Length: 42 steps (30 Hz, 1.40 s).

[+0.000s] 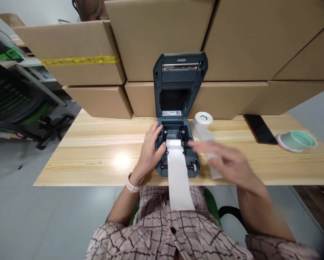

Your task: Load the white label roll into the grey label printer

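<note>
A dark grey label printer [160,172] stands on the table with its lid [180,81] raised. White label paper [178,180] runs out over the printer's front and hangs past the table edge toward my lap. My left hand [150,148] rests on the printer's left side, fingers and thumb spread. Blurred by motion, my right hand [227,159] hovers just right of the printer, fingers stretched toward it, with nothing visible in them. Behind that hand lies a loose strip from a white label roll [203,119], which sits beside the printer.
Cardboard boxes [162,36] are stacked along the back of the wooden table [97,151]. To the right lie a black phone [260,129] and a green cup-like container [297,140]. A dark office chair [16,97] is at far left. Part of a person's head [93,9] shows behind the boxes.
</note>
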Tool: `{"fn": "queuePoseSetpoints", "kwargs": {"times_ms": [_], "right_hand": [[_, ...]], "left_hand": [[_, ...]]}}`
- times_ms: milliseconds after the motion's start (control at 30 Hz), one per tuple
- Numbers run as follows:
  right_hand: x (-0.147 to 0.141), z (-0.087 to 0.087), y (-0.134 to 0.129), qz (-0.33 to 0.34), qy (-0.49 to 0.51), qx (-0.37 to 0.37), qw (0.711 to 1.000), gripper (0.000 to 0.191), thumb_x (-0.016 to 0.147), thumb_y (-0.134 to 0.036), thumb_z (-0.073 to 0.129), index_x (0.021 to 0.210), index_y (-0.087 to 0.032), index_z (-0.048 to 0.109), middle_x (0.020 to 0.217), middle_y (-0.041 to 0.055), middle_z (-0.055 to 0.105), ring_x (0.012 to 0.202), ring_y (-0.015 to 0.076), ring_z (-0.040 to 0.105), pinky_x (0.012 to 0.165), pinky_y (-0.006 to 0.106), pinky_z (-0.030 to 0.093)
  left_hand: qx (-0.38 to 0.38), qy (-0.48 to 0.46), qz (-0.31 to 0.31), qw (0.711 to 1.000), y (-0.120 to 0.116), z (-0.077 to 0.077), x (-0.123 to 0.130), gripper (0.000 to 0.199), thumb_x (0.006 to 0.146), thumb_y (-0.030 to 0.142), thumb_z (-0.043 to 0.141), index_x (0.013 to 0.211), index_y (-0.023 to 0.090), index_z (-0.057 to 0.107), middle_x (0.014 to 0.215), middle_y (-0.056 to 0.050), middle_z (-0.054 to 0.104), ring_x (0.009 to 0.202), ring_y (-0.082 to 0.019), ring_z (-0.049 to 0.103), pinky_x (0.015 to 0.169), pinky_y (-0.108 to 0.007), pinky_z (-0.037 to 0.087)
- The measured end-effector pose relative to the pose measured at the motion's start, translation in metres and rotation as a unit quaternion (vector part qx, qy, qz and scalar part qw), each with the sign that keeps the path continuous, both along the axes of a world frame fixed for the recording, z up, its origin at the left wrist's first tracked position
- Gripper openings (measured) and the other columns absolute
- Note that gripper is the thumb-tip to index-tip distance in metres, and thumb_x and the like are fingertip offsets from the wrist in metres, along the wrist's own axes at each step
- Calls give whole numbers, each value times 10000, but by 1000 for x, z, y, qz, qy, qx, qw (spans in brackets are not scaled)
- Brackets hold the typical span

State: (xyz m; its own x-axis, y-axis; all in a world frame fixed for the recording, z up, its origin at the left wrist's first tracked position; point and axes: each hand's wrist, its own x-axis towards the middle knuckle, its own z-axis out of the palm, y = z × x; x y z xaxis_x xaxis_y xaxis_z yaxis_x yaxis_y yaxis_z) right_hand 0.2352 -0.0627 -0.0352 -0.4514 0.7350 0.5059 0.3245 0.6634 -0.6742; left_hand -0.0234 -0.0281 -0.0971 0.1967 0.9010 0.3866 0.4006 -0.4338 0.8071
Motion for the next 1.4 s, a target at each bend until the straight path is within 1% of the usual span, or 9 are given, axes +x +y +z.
{"fn": "queuePoseSetpoints", "kwargs": {"times_ms": [133, 333, 433, 533, 633, 767, 900, 1067, 1400], "right_hand": [[4, 31, 88, -170, 125, 83, 974, 378, 1042, -494, 545, 1354, -308, 649, 1466, 36, 649, 1358, 255, 616, 1196, 556, 460], [-25, 57, 196, -76, 149, -123, 978, 750, 1056, -683, 14, 1375, -263, 547, 1366, -8, 697, 1381, 163, 568, 1146, 411, 486], [-31, 53, 165, -55, 188, -108, 975, 840, 1020, -727, -39, 1390, -235, 532, 1322, 30, 709, 1318, 176, 596, 1152, 427, 478], [-25, 30, 96, -43, 152, -56, 986, 753, 1006, -768, 93, 1355, -331, 597, 1402, 23, 660, 1314, 265, 608, 1145, 512, 489], [-17, -3, 29, -30, 13, 7, 999, 691, 1041, -702, 122, 1382, -345, 605, 1512, 21, 597, 1482, 284, 467, 1268, 596, 306], [-14, -33, -19, -42, -134, 57, 988, 590, 1089, -593, 195, 1504, -309, 502, 1628, 56, 486, 1573, 260, 336, 1296, 591, 213], [-14, -40, -29, -52, -162, 61, 983, 589, 1098, -566, 167, 1543, -304, 452, 1644, 63, 465, 1572, 245, 339, 1300, 575, 184], [-20, -50, -28, -72, -124, 63, 988, 581, 1098, -567, 184, 1553, -300, 426, 1598, 66, 519, 1564, 235, 346, 1292, 538, 219], [-35, -37, -30, -146, -187, 109, 965, 515, 1101, -554, 216, 1369, -306, 578, 1533, 68, 592, 1475, 268, 467, 1260, 586, 164]], "left_hand": [[54, 162, -115, 979, -42, 17, 12, 350, 1027, 286, 543, 1358, 274, 658, 1472, -65, 654, 1489, -287, 494, 1293, -664, 204], [101, 176, -160, 966, -100, 22, 12, 391, 999, 235, 590, 1386, 193, 639, 1423, -96, 686, 1446, -295, 546, 1278, -640, 288], [55, 32, -195, 979, -116, 21, -2, 271, 1000, 176, 591, 1220, 253, 728, 1165, -21, 813, 1188, -224, 739, 1178, -538, 490], [53, -170, -50, 983, -115, 15, -15, 270, 1028, 144, 523, 1025, 273, 759, 995, 24, 818, 977, -148, 780, 958, -365, 632], [37, -232, 105, 966, -97, 8, -17, 206, 1023, 266, 575, 1163, 276, 726, 1321, -26, 718, 1309, -196, 646, 1122, -399, 532], [-72, -224, 104, 966, -67, 3, -3, 576, 974, 467, 643, 1513, 340, 485, 1697, -46, 359, 1604, -284, 274, 1314, -508, 258], [-198, -251, 54, 946, -56, 0, 12, 859, 890, 492, 750, 1615, 356, 310, 1747, -61, 251, 1627, -310, 196, 1320, -495, 242], [-205, -290, 35, 934, -58, -3, 16, 958, 891, 484, 749, 1656, 352, 188, 1748, -93, 246, 1613, -325, 240, 1308, -512, 256], [-167, -271, 42, 947, -81, -25, 8, 709, 1018, 543, 518, 1647, 339, 263, 1756, -64, 231, 1632, -287, 184, 1326, -461, 215]]}}
